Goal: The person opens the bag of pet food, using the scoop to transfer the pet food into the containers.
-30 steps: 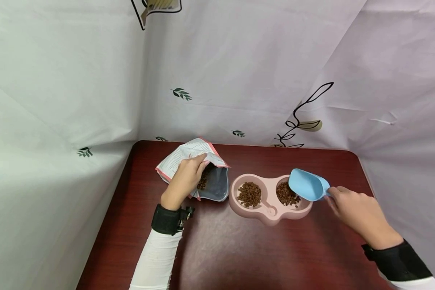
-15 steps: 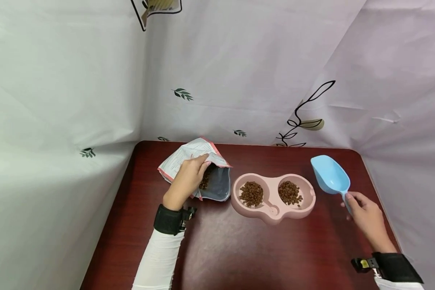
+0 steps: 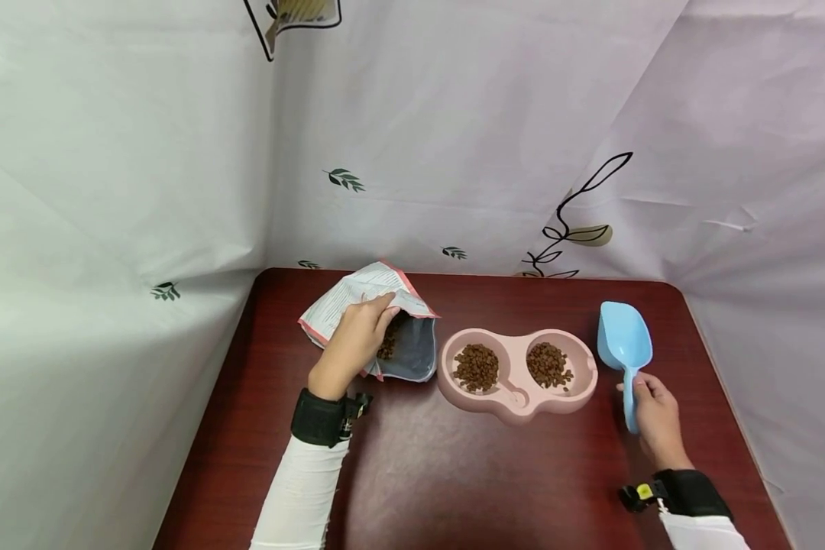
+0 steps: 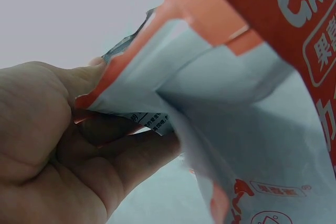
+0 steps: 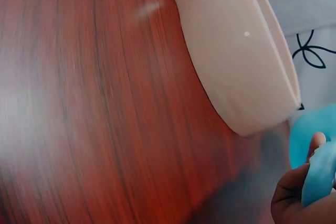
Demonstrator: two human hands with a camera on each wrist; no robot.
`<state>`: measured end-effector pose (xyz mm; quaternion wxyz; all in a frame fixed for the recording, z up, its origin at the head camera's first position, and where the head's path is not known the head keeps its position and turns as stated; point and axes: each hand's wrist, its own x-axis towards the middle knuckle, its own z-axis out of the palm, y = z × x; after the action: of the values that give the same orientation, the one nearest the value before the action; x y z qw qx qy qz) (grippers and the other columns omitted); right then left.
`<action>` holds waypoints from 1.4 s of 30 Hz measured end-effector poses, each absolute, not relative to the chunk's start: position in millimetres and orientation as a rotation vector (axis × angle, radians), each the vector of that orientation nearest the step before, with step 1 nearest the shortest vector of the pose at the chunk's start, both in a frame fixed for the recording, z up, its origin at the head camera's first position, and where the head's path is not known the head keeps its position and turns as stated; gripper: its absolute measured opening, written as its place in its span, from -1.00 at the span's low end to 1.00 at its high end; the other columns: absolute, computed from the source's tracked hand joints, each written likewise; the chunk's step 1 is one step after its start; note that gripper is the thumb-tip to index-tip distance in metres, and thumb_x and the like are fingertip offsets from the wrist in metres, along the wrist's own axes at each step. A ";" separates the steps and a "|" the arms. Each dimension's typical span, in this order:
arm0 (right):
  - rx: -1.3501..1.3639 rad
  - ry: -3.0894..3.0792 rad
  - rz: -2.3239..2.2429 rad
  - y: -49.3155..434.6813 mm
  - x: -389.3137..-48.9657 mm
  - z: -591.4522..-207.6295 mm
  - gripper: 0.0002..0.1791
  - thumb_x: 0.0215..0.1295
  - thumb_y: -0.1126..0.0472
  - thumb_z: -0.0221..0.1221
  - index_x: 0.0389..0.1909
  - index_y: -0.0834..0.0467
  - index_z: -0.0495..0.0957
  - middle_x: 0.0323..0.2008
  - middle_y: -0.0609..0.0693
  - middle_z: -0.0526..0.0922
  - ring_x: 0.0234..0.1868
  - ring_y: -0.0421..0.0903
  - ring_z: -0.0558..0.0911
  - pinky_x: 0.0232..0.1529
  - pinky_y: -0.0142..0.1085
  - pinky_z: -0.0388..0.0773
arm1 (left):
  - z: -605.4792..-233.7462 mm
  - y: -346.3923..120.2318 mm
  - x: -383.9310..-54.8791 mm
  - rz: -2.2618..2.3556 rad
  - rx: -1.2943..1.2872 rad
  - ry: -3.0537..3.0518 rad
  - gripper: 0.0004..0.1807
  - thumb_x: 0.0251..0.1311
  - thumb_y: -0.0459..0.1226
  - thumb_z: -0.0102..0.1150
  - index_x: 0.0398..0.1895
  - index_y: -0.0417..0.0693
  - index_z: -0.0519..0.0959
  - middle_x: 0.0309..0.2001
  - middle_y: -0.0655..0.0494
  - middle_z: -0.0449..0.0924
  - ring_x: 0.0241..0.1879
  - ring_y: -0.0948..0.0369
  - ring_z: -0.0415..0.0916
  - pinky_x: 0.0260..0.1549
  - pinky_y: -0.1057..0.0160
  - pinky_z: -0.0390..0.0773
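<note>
My left hand (image 3: 353,336) grips the edge of a white and red food bag (image 3: 344,302), its thumb and fingers pinching the film in the left wrist view. The bag lies with its mouth spread, and brown kibble (image 3: 387,344) shows inside. My right hand (image 3: 658,416) holds a light blue scoop (image 3: 624,336) by its handle; no kibble shows in the scoop. Left of the scoop stands a pink double bowl (image 3: 516,359), with a heap of kibble (image 3: 477,367) in its left hollow and another kibble heap (image 3: 548,365) in its right one.
Everything lies on a dark red wooden table (image 3: 454,481) with rounded back corners. A pale curtain (image 3: 419,137) with leaf prints hangs close behind its back edge. The bag stands close to the bowl's left side.
My right hand has drawn the scoop away from above the right hollow, first out to the right, then slightly back left and lower, its handle now pointing toward me. My left hand stays put.
</note>
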<state>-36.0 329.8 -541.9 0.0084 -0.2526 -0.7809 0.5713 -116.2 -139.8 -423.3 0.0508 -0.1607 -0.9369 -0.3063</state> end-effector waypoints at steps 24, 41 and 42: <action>-1.097 -1.856 2.216 301.4 -47.8 -569.8 -0.40 0.46 0.02 -0.02 0.35 0.31 0.23 0.02 -0.12 0.35 0.15 -0.24 0.31 -0.24 -0.70 0.43 | -424.1 -139.5 -115.0 -0.933 -0.490 -2.838 -0.58 0.46 -0.16 -0.04 0.24 -0.20 0.51 0.15 -0.17 0.59 0.14 0.01 0.51 0.07 -0.04 0.56; -1.078 -1.847 2.252 305.3 -40.3 -565.2 -0.54 0.46 -0.06 -0.04 0.21 0.14 0.29 -0.03 -0.10 0.37 -0.04 -0.28 0.42 -0.32 -0.59 0.51 | -423.5 -138.6 -115.3 -0.924 -0.485 -2.842 -0.58 0.45 -0.17 -0.03 0.23 -0.20 0.51 0.14 -0.18 0.60 0.14 0.02 0.51 0.07 -0.04 0.56; -1.081 -1.830 2.246 305.7 -39.3 -563.8 -0.61 0.47 -0.04 -0.05 0.15 0.10 0.31 -0.06 -0.10 0.39 -0.10 -0.29 0.44 -0.34 -0.57 0.53 | -423.6 -138.5 -115.4 -0.923 -0.481 -2.843 -0.58 0.45 -0.17 -0.02 0.23 -0.20 0.51 0.14 -0.18 0.60 0.14 0.02 0.51 0.07 -0.04 0.56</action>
<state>-39.3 305.7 -563.8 0.0247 -0.3493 -0.5916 0.7262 -115.4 -138.5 -423.6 0.0571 -0.1588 -0.9375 -0.3043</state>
